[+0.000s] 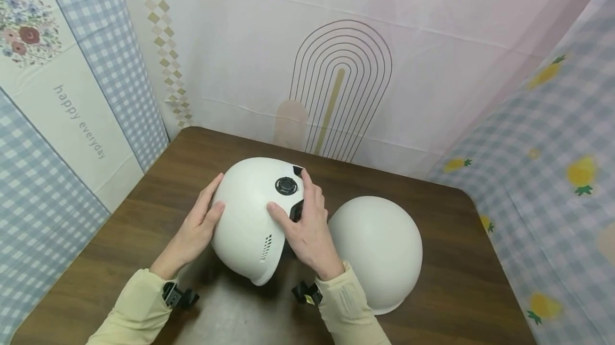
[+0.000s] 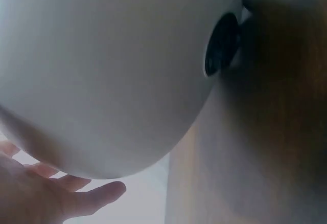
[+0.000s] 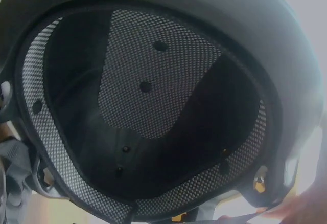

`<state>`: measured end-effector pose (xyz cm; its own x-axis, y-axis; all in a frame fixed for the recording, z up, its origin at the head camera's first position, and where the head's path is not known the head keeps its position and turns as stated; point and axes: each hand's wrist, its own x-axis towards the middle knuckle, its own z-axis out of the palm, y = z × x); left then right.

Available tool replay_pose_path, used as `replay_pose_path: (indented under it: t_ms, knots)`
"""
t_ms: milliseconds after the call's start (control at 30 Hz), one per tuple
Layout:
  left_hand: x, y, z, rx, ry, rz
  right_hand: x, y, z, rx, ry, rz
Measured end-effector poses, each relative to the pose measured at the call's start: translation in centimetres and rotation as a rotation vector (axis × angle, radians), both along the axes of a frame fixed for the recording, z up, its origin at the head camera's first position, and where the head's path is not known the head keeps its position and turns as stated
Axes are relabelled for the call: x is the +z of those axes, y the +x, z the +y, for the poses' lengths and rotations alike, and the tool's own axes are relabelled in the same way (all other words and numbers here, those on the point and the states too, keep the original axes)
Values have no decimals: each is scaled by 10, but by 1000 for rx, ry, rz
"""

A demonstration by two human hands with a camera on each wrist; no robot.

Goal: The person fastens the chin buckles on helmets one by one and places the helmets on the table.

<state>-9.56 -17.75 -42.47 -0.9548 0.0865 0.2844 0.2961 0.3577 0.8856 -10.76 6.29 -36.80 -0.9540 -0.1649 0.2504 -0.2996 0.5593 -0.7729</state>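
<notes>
A white helmet (image 1: 245,217) is tilted on its side between the hands, with a round black vent (image 1: 286,186) on its shell and a row of small slots near the rim. My left hand (image 1: 194,230) rests its fairly straight fingers and thumb against the smooth left side. My right hand (image 1: 307,227) grips the rim, thumb on the outer shell and fingers over the edge. In the right wrist view, the helmet's opening faces the camera, showing a black mesh lining (image 3: 153,81). A dark strap (image 3: 15,165) hangs at its left.
A second white dome-shaped helmet (image 1: 377,251) sits crown up on the brown wooden table (image 1: 456,259), just right of the right hand. Printed cloth curtains (image 1: 240,40) stand behind the table and along both sides.
</notes>
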Motion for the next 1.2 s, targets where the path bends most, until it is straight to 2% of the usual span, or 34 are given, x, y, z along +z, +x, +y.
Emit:
replay_pose_path:
  t_ms: [200,467,700,1200]
  knots:
    - [-5,2,-1,15,12,17,0,1,-2,10,-19,10]
    - [2,3,0,4,9,25,2,2,-2,5,7,24]
    - [9,1,1,6,-4,71,3,1,-3,19,49,34]
    - [17,5,2,58,-77,110,3,1,-11,71,47,35]
